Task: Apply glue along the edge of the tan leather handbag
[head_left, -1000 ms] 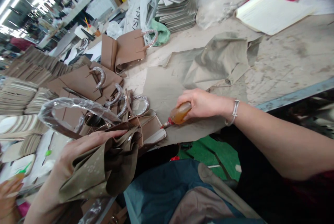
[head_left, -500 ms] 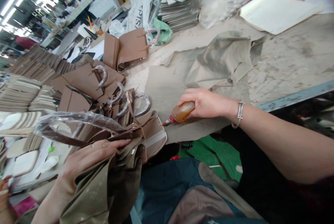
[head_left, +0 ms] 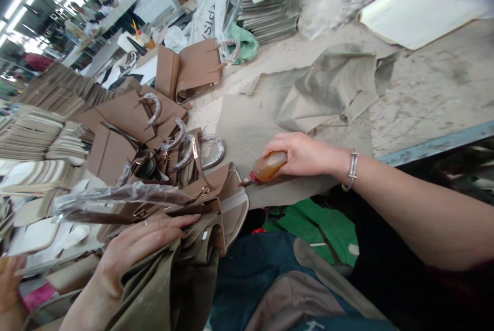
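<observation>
My right hand [head_left: 301,153] is wrapped round a squeeze bottle [head_left: 270,166] of amber liquid with a red nozzle. The nozzle tip points left and meets, or nearly meets, the pale curved edge of a brown handbag [head_left: 218,179]. My left hand [head_left: 144,238] grips the bag's near side, its fingers stretched along the top and its thumb hidden. Olive lining fabric [head_left: 154,290] hangs out of the bag below that hand. A plastic-wrapped handle [head_left: 119,199] lies to the left, above the left hand's fingers.
More brown bags [head_left: 198,66] stand on the worktable [head_left: 432,94], beside stacked panels [head_left: 31,133]. A crumpled grey-beige cloth [head_left: 309,89] lies ahead of the bottle. An open notebook [head_left: 420,17] is at the far right. Another person's hand [head_left: 11,274] shows at the left edge.
My left hand and the bag have shifted slightly right, and the bag's open end has tilted downward. Its wrapped handle has dropped flatter. The bottle stays nearly in place.
</observation>
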A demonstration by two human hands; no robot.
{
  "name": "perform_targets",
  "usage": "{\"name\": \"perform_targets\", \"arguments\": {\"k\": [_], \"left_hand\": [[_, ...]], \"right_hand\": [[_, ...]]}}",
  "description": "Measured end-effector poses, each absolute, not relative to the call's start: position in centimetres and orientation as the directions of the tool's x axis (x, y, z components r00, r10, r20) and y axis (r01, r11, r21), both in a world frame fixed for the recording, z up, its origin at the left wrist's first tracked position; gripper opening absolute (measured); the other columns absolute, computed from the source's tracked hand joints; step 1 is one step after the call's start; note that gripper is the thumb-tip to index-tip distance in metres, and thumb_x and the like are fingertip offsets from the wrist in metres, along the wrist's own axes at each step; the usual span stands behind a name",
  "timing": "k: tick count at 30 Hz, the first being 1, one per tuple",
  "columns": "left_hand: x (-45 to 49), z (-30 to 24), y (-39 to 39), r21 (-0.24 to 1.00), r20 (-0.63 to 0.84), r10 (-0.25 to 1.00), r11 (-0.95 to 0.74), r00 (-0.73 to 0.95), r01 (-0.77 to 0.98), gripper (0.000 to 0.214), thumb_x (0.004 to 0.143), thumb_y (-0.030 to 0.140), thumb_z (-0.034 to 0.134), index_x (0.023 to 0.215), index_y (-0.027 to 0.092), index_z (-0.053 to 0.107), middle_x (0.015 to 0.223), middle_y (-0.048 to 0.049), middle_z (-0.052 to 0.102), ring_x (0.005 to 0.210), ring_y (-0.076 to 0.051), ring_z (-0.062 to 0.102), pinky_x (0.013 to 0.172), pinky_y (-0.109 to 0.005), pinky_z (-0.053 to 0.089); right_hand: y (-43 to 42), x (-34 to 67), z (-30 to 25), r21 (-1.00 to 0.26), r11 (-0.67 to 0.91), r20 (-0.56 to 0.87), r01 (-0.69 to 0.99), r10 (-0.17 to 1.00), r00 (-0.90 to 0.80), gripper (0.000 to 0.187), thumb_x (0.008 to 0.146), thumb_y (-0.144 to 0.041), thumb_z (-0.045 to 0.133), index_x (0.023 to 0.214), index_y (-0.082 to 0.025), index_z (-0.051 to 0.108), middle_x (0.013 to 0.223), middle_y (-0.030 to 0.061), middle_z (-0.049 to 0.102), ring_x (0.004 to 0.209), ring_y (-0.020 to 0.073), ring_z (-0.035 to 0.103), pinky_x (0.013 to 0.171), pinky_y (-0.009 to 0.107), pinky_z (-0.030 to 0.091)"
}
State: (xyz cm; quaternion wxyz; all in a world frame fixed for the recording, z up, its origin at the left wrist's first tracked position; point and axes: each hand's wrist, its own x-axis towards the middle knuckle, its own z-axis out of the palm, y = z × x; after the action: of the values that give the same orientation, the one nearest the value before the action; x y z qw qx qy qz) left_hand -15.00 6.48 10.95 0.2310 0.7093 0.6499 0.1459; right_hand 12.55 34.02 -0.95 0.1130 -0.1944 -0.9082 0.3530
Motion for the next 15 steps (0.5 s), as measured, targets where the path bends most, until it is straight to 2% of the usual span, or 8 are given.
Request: {"name": "perform_targets", "arguments": {"k": [5,10,15], "left_hand": [[-13.2,11.4,6.7,0.507,-0.038,0.992,-0.085,0.121,0.858,0.023,0.096,0.043,0.053,0.113,0.034,0.066,0.126,0.0008,0.074,0.108,-0.021,0.071,0.098,-0.025,0.054],[-12.1,11.2,6.4,0.502,0.000,0.989,-0.129,0.150,0.855,0.025,0.101,0.042,0.046,0.107,0.025,0.063,0.125,-0.0016,0.073,0.113,-0.017,0.068,0.103,-0.020,0.045],[-11.6,10.8,6.0,0.494,0.010,0.981,-0.172,0.192,0.853,0.023,0.099,0.043,0.050,0.109,0.025,0.062,0.123,-0.0051,0.074,0.114,-0.017,0.068,0.111,-0.021,0.038]], "right_hand": [[34.0,12.7,-0.9,-0.696,0.660,0.003,0.282,0.396,-0.918,0.036,0.068,-0.023,0.084,0.103,-0.020,0.076,0.094,0.0043,0.066,0.086,0.0193,0.062,0.076,0.028,0.045],[33.9,13.5,-0.6,-0.680,0.689,0.075,0.248,0.403,-0.912,0.035,0.069,-0.023,0.081,0.104,-0.020,0.075,0.094,0.0044,0.066,0.085,0.0193,0.062,0.077,0.028,0.046],[32.9,14.2,-0.6,-0.696,0.693,0.098,0.187,0.350,-0.932,0.027,0.073,-0.021,0.077,0.100,-0.020,0.075,0.090,0.0045,0.066,0.082,0.0185,0.062,0.076,0.028,0.046]]}}
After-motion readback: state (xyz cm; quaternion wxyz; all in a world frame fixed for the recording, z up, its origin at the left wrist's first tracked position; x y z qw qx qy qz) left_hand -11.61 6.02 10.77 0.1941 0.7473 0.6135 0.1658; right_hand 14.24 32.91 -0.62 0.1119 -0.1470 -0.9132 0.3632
